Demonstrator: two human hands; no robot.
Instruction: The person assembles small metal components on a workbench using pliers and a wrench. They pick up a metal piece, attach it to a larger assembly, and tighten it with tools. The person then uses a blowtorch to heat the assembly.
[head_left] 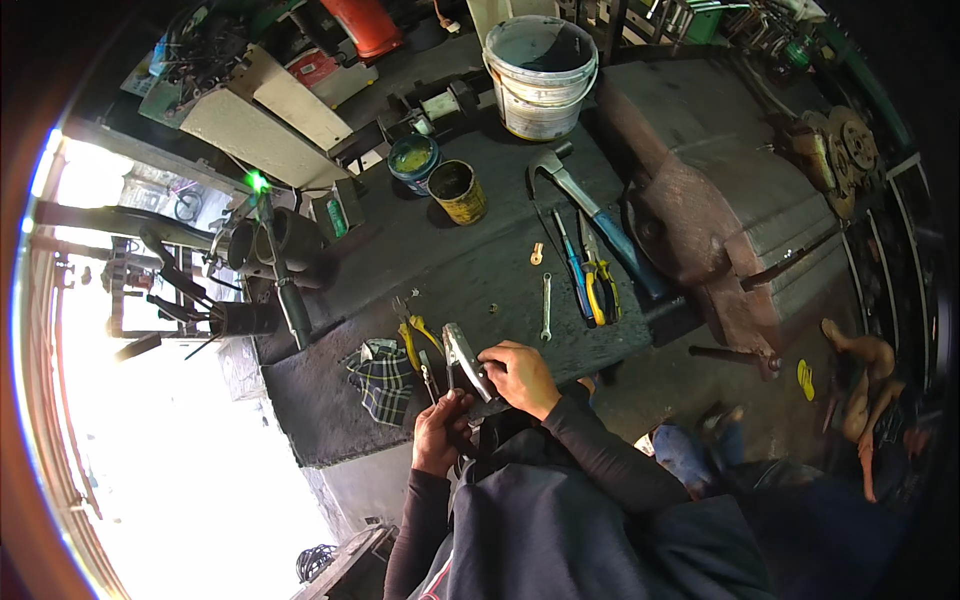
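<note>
A silver metal hand tool (468, 362) with a long curved handle stands tilted at the bench's near edge; its exact kind is unclear. My right hand (522, 378) grips its side with bent fingers. Lower down, my left hand (441, 436) is closed around the dark lower part of what looks like the same tool, mostly hidden by the fingers. Just beyond my left hand lie yellow-handled pliers (409, 345) and a plaid cloth (382, 388). Farther right on the bench are a combination wrench (547, 308) and a small brass-coloured piece (537, 253).
A blue-handled hammer (612, 232), a blue screwdriver (574, 265) and more yellow-handled pliers (597, 290) lie right of the wrench. A large vise (710, 235) rises beyond them. Behind stand a white bucket (540, 108), a yellow can (462, 208) and a blue tub (412, 180). Another person's limbs (868, 385) show at right.
</note>
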